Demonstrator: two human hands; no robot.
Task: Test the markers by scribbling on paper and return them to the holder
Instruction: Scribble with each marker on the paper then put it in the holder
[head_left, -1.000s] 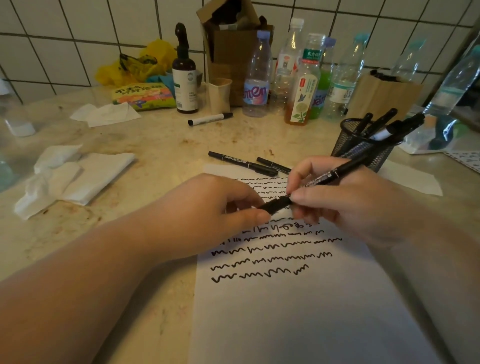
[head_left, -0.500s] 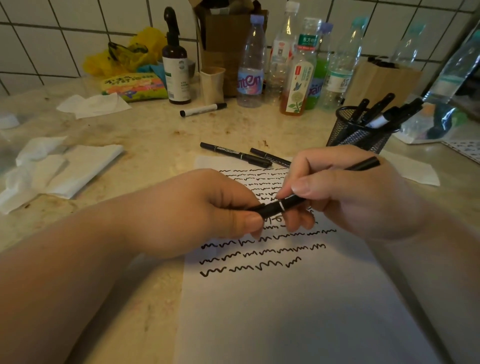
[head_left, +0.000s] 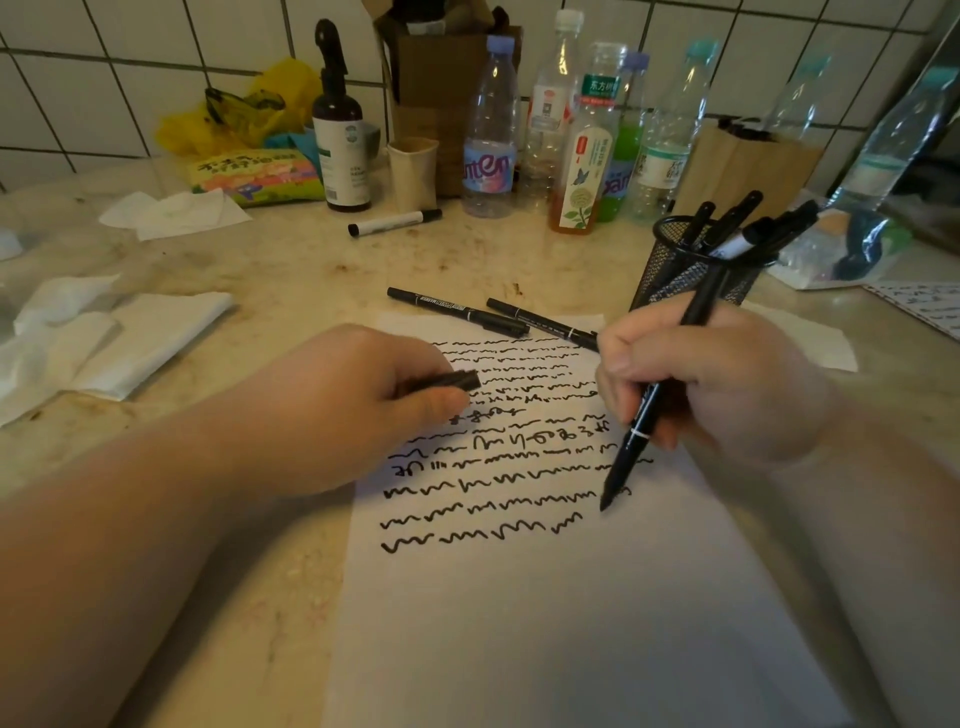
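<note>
A white sheet of paper (head_left: 545, 623) lies in front of me, its upper half covered with black scribbled lines. My right hand (head_left: 711, 384) grips an uncapped black marker (head_left: 631, 447), tip down on the paper near the end of a scribble row. My left hand (head_left: 353, 405) pinches the marker's black cap (head_left: 457, 382) over the sheet's left edge. A black mesh holder (head_left: 670, 270) with several markers stands behind my right hand. Two black markers (head_left: 457, 310) (head_left: 543, 323) lie at the paper's top edge. A white marker (head_left: 395, 222) lies farther back.
Several plastic bottles (head_left: 491, 130), a dark spray bottle (head_left: 340, 130), a paper cup (head_left: 413, 171), brown paper bags (head_left: 748, 161) and a yellow bag (head_left: 249, 114) line the tiled wall. Crumpled tissues (head_left: 104, 338) lie at the left on the stone counter (head_left: 291, 270).
The cap has come off the marker: my left hand drew it away to the left. My right hand swung the marker upright and lowered its tip onto the paper.
</note>
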